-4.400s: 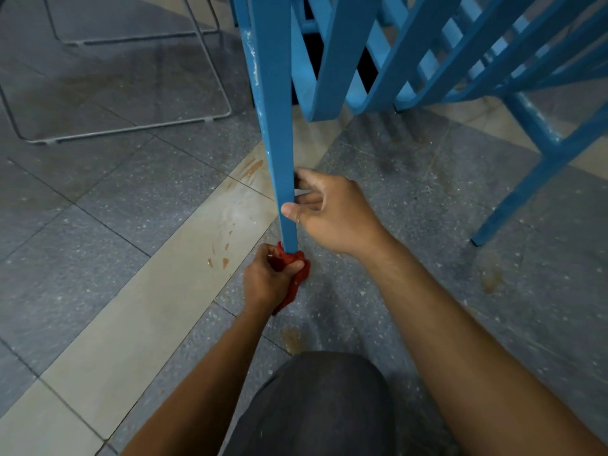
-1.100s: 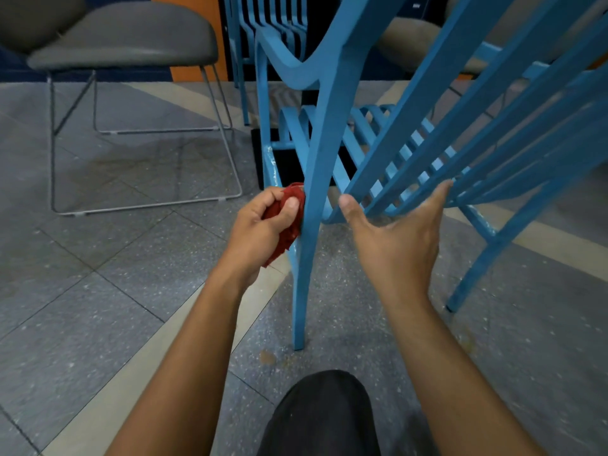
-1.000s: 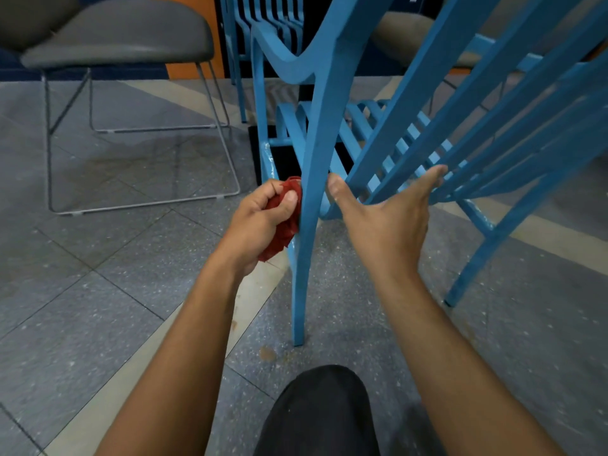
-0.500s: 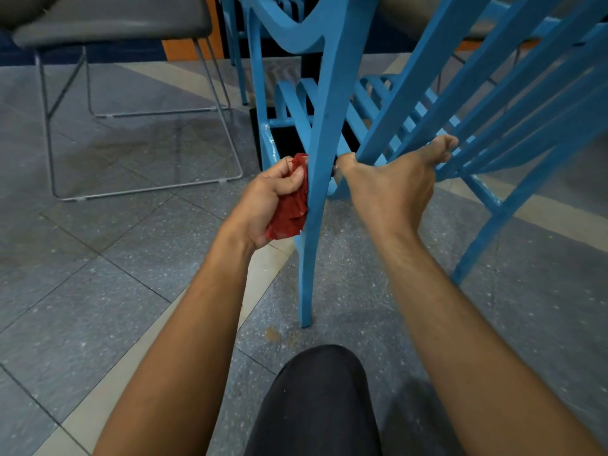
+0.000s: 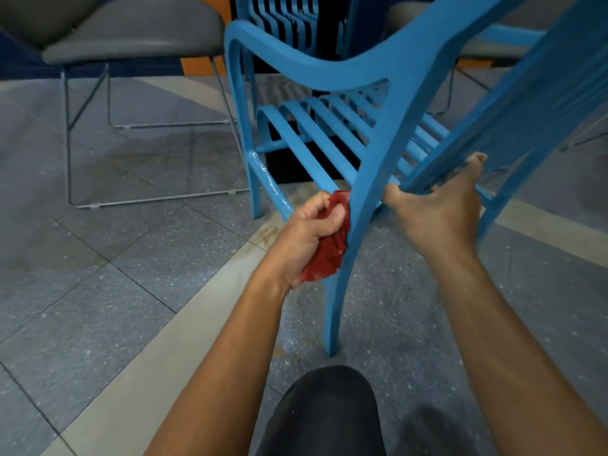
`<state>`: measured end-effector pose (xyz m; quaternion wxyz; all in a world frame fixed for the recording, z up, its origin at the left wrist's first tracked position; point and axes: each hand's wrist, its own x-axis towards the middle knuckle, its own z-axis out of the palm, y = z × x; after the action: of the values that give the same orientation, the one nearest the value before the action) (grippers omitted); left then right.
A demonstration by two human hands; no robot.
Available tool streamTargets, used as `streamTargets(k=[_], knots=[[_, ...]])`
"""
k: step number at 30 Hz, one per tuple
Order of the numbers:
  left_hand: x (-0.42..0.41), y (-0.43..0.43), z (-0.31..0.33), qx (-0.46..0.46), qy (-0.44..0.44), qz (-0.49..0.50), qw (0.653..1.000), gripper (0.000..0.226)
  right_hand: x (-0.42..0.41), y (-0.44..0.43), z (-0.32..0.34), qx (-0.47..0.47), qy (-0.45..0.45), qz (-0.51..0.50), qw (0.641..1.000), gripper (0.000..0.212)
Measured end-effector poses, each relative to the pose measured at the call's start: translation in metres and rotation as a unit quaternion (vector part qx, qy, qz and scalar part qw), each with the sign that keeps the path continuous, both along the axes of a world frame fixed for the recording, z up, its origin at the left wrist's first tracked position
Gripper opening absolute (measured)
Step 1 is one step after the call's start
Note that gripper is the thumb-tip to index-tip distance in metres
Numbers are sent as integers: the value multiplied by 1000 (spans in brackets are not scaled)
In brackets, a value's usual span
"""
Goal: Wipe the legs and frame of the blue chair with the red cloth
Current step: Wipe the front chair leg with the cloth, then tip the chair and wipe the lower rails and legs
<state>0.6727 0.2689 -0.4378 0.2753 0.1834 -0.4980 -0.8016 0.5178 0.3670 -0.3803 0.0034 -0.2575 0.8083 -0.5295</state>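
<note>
Blue chair (image 5: 388,103) stands tipped on the tiled floor (image 5: 131,264), its near leg (image 5: 342,284) planted. Left hand (image 5: 306,235) clenches the red cloth (image 5: 329,251) against that leg; right hand (image 5: 437,212) grasps the back slats. If that hold loosens, the chair could topple or skid.

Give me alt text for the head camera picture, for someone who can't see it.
A left hand presses a crumpled red cloth against the near leg of a slatted blue plastic chair, while the right hand grips the chair's back slats. A grey padded chair on a thin metal frame stands behind on the grey tiled floor.
</note>
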Motion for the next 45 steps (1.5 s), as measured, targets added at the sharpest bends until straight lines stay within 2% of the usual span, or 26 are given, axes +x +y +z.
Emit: streamTargets(k=[4, 8, 10, 12, 14, 17, 19, 21, 23, 25, 28, 32, 36, 39, 42, 43, 45], knots=[[-10, 20, 2, -2, -15, -7, 1000, 9, -22, 12, -11, -23, -7, 20, 1000, 128], [-24, 42, 9, -2, -28, -20, 999, 28, -40, 30, -9, -55, -11, 39, 998, 118], [-30, 52, 10, -18, -34, -34, 999, 12, -51, 42, -9, -65, -12, 52, 996, 103], [-37, 59, 9, -37, -50, -52, 997, 21, -60, 53, -10, -63, -13, 67, 996, 92], [-43, 66, 8, -50, -63, -57, 995, 23, -68, 63, -11, -65, -10, 76, 995, 91], [-45, 72, 10, -36, -48, -40, 997, 16, -71, 69, -12, -74, -9, 79, 994, 98], [-43, 70, 9, -14, -14, -29, 999, 8, -66, 71, -14, -94, -28, 74, 992, 120], [-38, 61, 8, 15, 11, -12, 1000, 19, -56, 75, -20, -103, -40, 58, 992, 133], [-28, 41, 7, 39, 4, 34, 999, 27, -35, 82, -29, -126, -35, 15, 991, 118], [-15, 12, 5, 62, -28, 89, 994, 28, -2, 87, -40, -170, 3, -57, 984, 90], [8, -41, 1, 69, -120, 164, 977, 23, 46, 87, -54, -201, 81, -98, 971, 60], [26, -112, -5, 40, -176, 257, 950, 27, 80, 73, -59, -176, 131, -78, 973, 55], [31, -164, 4, 17, -190, 305, 933, 63, 83, 64, -57, -148, 116, -98, 977, 55], [32, -190, 10, -12, -230, 299, 926, 71, 77, 66, -58, -132, 111, -98, 980, 52], [23, -216, 12, -84, -294, 272, 912, 69, 71, 65, -58, -136, 140, -105, 975, 47], [20, -222, 15, -125, -326, 263, 900, 67, 70, 65, -60, -130, 156, -106, 973, 46], [11, -233, 20, -234, -390, 264, 851, 57, 68, 64, -63, -130, 178, -113, 969, 44]])
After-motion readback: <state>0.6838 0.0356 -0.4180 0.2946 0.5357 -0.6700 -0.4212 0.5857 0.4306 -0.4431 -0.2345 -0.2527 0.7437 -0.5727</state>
